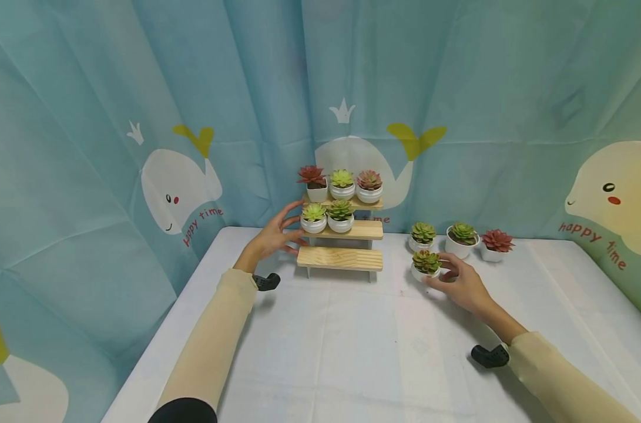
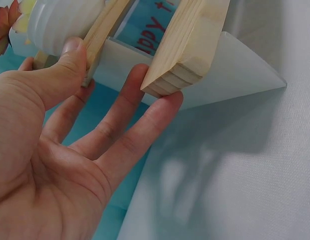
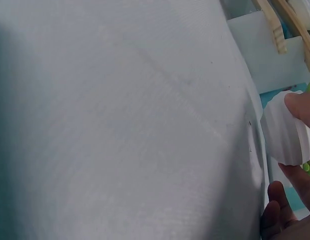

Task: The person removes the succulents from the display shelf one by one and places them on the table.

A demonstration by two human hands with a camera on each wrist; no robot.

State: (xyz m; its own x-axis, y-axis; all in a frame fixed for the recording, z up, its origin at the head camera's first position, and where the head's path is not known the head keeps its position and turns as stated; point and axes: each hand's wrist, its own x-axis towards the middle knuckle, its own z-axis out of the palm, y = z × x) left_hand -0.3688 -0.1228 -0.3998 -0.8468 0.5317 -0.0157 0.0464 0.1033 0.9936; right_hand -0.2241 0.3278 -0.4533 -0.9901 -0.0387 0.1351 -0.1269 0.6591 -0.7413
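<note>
At the left end of a three-tier wooden stand (image 1: 340, 258), my left hand (image 1: 275, 235) has its fingers spread. In the left wrist view the thumb rests at the middle board's end beside a white pot (image 2: 67, 22), with fingertips at the lowest board (image 2: 187, 50). My right hand (image 1: 463, 285) pinches a small potted succulent (image 1: 426, 262), green tinged with red, between thumb and fingers. Its ribbed white pot (image 3: 287, 130) shows in the right wrist view, close over the table. Behind it stands a green potted succulent (image 1: 422, 236).
The top tier bears a dark red succulent (image 1: 312, 179), a light green one (image 1: 342, 185) and a pink one (image 1: 369, 187). Two green succulents (image 1: 341, 216) occupy the middle tier. Another green plant (image 1: 462, 241) and a red one (image 1: 496, 245) stand by the whale-print curtain (image 1: 457, 70).
</note>
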